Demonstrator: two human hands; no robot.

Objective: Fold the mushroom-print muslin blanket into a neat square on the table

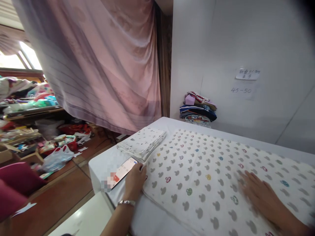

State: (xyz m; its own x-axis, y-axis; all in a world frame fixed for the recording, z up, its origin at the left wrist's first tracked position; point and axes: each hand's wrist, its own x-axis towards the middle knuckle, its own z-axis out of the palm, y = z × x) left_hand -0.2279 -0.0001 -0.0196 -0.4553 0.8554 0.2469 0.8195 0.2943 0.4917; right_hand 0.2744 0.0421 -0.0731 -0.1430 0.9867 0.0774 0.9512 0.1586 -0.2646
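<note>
Smoothing the mushroom-print cloth [182, 196] flat seems to be the step now; it lies across the right of the white table [100, 162]. The right hand [261, 193] is spread loosely on top, but I can't tell if the curled left hand [136, 178] pinches the left edge, near the phone [125, 167]. The next move probably calls for gentle hands and straight edges.
</note>
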